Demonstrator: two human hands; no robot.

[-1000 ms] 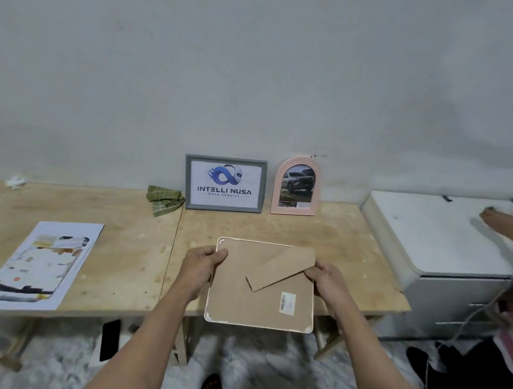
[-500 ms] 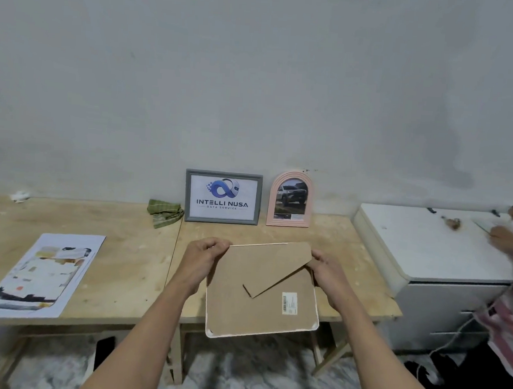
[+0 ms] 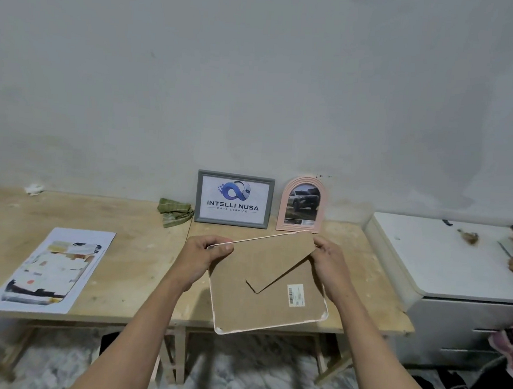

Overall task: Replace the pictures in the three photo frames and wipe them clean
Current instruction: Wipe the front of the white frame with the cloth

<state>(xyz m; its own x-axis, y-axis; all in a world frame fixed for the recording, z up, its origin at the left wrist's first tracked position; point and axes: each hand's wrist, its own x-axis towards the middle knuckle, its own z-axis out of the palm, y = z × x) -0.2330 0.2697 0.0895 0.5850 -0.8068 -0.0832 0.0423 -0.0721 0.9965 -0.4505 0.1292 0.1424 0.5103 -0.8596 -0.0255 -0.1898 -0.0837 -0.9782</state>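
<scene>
- Photo frame (image 3: 268, 289): held back side up, above the front edge of the wooden table (image 3: 124, 246); compared with one second earlier, its far edge is raised and its stand flap now reaches the top right corner.
- Left hand (image 3: 203, 259): fingers curled over the frame's top left corner.
- Right hand (image 3: 330, 265): fingers clamped on the top right corner.
- Gray frame (image 3: 234, 199) and pink arched frame (image 3: 301, 204): unchanged, upright at the table's rear edge.
- Green cloth (image 3: 174, 213): left of the gray frame.

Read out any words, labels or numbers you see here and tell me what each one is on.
"INTELLI NUSA": picture in the grey frame standing against the wall.
"DATA SERVICE": smaller line under it, just readable.
Barcode sticker on the back of the held frame: too small.
Caption strip in the pink arched frame: too blurred.
</scene>
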